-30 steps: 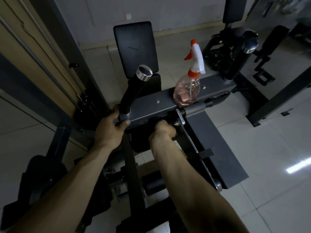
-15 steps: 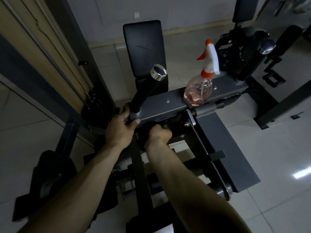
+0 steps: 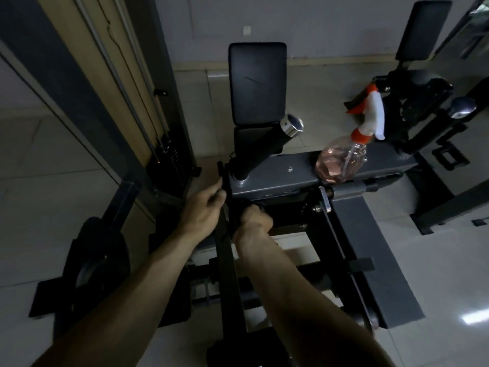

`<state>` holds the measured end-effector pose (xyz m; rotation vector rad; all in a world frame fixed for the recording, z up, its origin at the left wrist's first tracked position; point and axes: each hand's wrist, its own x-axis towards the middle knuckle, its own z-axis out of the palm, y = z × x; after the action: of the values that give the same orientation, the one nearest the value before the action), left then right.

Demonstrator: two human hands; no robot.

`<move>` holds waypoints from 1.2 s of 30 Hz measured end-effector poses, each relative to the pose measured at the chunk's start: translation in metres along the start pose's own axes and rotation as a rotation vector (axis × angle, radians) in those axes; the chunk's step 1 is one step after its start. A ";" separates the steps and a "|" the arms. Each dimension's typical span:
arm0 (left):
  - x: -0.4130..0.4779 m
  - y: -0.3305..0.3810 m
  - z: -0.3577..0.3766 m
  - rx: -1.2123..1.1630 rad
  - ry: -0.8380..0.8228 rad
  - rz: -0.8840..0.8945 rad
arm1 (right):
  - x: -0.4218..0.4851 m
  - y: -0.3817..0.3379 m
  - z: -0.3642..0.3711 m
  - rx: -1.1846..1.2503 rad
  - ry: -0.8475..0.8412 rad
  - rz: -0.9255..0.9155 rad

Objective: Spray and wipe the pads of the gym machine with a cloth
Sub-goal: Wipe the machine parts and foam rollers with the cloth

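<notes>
Spray bottle [image 3: 341,160] set on beam [image 3: 277,178]; wiping judged begun beneath. Right hand [image 3: 254,221] clenched, contents unseen; left hand [image 3: 203,207] laid against frame [image 3: 225,260], hold cannot be told.

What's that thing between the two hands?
A black bar of the machine's frame runs up between the left hand and the right hand, as the head camera shows.

spray bottle [image 3: 341,161] on crossbar [image 3: 277,178], right of handle [image 3: 264,147].
</notes>
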<state>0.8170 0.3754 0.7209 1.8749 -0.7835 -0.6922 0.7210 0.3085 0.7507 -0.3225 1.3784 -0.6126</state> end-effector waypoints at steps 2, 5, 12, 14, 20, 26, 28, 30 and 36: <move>-0.018 -0.018 0.004 -0.118 0.165 -0.175 | -0.003 0.007 0.001 -0.359 0.001 -0.095; -0.039 -0.036 0.015 -0.405 0.278 -0.582 | -0.003 0.012 -0.005 -0.029 -0.178 0.051; -0.061 -0.007 0.032 -1.092 0.101 -0.740 | -0.018 0.021 -0.014 -0.322 -0.300 0.045; -0.063 -0.006 0.042 -1.134 0.165 -0.701 | -0.017 0.013 -0.022 -0.489 -0.331 -0.016; -0.043 -0.005 0.052 -1.072 0.456 -0.757 | -0.016 -0.019 -0.044 -1.200 -0.293 -0.675; -0.021 0.022 0.076 -0.838 0.506 -0.724 | -0.011 -0.053 -0.054 -1.699 -0.128 -1.341; -0.025 0.045 0.085 -0.827 0.473 -0.645 | -0.007 -0.051 -0.051 -1.975 -0.185 -1.183; -0.025 0.051 0.082 -0.698 0.475 -0.622 | -0.003 -0.050 -0.051 -2.004 -0.176 -1.194; 0.031 0.028 0.057 -0.614 0.355 -0.562 | -0.005 -0.058 -0.052 -2.044 -0.179 -1.226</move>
<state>0.7881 0.3103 0.7207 1.5642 0.1961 -0.7948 0.6576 0.2716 0.7770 -2.8489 0.9974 0.1873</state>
